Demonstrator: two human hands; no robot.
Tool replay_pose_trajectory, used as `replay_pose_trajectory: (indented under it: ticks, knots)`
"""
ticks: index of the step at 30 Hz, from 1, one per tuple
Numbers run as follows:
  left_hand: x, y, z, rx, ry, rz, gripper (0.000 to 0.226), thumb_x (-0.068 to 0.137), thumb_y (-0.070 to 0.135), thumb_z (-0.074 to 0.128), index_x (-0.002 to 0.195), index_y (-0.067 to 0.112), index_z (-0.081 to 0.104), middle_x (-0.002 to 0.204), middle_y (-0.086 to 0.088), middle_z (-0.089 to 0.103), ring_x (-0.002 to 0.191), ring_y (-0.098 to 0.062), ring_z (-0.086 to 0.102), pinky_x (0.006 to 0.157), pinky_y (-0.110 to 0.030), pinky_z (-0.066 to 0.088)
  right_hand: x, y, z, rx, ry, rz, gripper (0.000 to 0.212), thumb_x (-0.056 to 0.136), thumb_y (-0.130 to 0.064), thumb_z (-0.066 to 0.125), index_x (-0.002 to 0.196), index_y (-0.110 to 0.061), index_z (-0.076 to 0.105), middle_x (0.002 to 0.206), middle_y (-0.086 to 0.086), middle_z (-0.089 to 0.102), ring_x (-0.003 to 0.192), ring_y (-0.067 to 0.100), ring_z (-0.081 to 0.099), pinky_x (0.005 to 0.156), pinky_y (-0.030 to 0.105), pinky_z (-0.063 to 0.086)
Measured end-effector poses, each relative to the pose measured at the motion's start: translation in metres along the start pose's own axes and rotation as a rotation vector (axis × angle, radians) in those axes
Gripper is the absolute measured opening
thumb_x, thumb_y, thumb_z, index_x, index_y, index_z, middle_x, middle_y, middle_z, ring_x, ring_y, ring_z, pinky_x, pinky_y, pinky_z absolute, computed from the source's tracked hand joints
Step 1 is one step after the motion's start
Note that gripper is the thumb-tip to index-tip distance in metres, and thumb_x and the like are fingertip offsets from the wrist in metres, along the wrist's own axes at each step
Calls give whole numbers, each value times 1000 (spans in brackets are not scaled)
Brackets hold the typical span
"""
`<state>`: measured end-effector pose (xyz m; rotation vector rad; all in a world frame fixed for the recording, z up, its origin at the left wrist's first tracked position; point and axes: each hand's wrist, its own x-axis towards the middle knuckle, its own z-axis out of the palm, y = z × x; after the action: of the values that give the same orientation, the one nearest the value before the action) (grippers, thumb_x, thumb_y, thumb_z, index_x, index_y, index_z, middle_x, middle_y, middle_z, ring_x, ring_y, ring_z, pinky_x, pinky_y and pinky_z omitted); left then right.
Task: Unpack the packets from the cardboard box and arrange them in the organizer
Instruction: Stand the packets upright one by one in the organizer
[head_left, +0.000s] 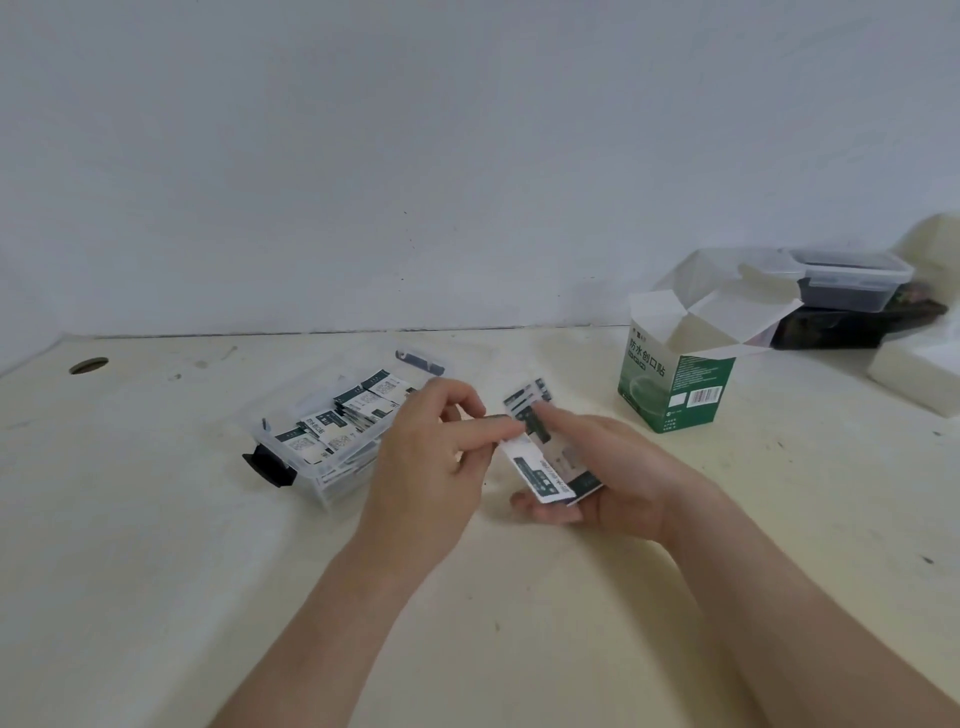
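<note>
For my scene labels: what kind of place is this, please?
Likely a plain work desk at a wall: a bare cream table with a cable hole, an opened cardboard box, and a clear organizer holding packets.

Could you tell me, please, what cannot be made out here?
Head view only.
Cardboard box inside: hidden by its own walls and flaps.
Count of packets in the right hand: they overlap, and the left hand covers some.
Print on packets in the organizer: too small, blurred.
</note>
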<state>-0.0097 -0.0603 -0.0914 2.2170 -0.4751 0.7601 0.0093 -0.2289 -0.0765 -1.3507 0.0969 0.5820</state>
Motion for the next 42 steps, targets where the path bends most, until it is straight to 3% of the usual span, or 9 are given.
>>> replay_pose_trajectory:
  ticks: [6,11,14,17,20,26,32,35,42]
  knots:
    - [0,-10,4,132,17,112,39,83,4,54,105,30,74,92,14,39,82,-12,38,76,-11,32,2,4,8,126,-203,28,34,98,-44,47,105,-14,61,73,11,61,43,14,50,35,18,39]
    - [-3,-2,6,116,-115,20,41,87,-2,48,110,23,72,92,9,45,94,9,35,78,1,29,5,5,8,215,-232,-6,32,102,-30,43,113,-4,57,74,12,61,56,21,64,42,23,51]
    - [-3,8,2,-47,-76,-87,36,87,22,52,121,27,64,112,19,45,109,13,34,88,1,23,5,5,7,162,-171,-60,19,102,-23,43,103,-9,57,69,10,57,50,17,53,40,21,43]
    - [-4,17,3,34,-217,-70,80,70,60,63,142,46,32,150,20,16,140,-1,10,107,-10,14,4,7,10,48,-149,-100,11,99,-15,48,95,-9,57,67,10,53,53,19,48,45,24,41]
    - [-9,21,12,250,-387,-2,103,65,56,74,144,52,8,155,20,-13,144,-8,-14,114,-32,20,5,12,15,-90,-163,-149,19,93,-3,47,103,9,57,81,17,55,73,28,54,58,30,45]
    - [-9,9,9,264,-222,-35,78,63,32,72,134,35,41,147,8,17,134,-13,17,99,-25,35,3,11,19,-157,-232,-169,17,91,2,47,98,-3,63,83,13,58,75,22,54,69,30,45]
    - [-7,12,4,228,-225,-85,74,59,52,82,123,34,50,130,12,27,120,-7,27,91,-21,32,5,9,14,-221,-135,-243,22,89,2,42,97,1,63,81,11,50,73,21,48,66,32,44]
    - [1,18,-8,-57,-263,-221,55,59,41,87,105,46,56,119,18,37,100,9,44,78,-9,36,5,3,7,-130,-105,-225,32,85,7,36,99,-4,62,79,12,52,58,19,47,51,26,41]
    - [9,22,-21,-767,-125,-495,37,61,20,85,95,19,70,90,-5,71,73,-15,63,75,-28,53,-2,-2,5,163,-249,-146,27,75,4,31,90,-14,45,60,10,45,43,15,29,49,28,21]
